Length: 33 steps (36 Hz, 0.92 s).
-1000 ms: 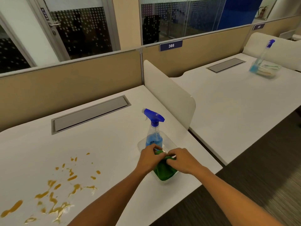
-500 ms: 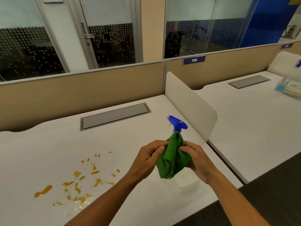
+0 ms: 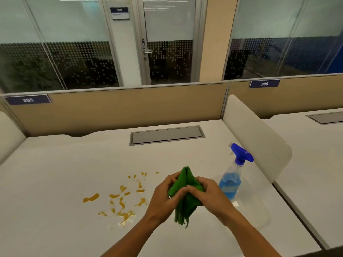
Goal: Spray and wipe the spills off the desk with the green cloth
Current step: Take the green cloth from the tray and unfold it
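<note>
1. glass office walls and a door stand behind a tan partition [image 3: 115,110] that backs a white worktop [image 3: 55,182].
2. orange-brown spills [image 3: 121,199] lie scattered on the worktop, left of the hands and apart from them.
3. the left hand [image 3: 163,197] and the right hand [image 3: 211,195] are both clenched on the green cloth [image 3: 185,199], gripping it from either side above the worktop.
4. the cloth is bunched, with a peak rising above the fingers and loose folds hanging down below the hands.
5. a spray bottle [image 3: 232,180] with a blue trigger head and blue liquid stands upright just to the right of the right hand, in a clear tray [image 3: 259,210] near the worktop's right edge.
6. a white divider [image 3: 258,134] rises behind the bottle, and a grey cable hatch [image 3: 167,135] sits flush in the worktop near the partition.
</note>
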Motion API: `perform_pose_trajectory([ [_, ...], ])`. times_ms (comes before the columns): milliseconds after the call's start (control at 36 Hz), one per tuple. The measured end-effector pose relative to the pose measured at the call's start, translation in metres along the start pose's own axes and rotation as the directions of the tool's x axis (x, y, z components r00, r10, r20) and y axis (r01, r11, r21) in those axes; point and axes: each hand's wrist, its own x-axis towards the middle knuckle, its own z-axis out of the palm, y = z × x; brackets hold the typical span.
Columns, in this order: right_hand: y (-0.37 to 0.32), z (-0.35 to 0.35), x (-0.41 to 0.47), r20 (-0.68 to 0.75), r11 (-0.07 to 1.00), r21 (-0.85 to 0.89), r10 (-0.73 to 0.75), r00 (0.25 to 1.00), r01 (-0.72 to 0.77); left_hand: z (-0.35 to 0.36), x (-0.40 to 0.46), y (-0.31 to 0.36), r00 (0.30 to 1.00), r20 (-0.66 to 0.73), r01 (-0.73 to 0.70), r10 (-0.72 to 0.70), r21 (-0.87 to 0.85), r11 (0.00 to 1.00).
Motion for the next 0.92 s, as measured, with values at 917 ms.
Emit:
perform_pose_trajectory([
  [917, -0.139, 0.061, 0.0, 0.187, 0.976, 0.217, -0.072, 0.98, 0.03, -0.062, 0.023, 0.049, 0.961, -0.218, -0.213, 0.169, -0.976, -0.049],
])
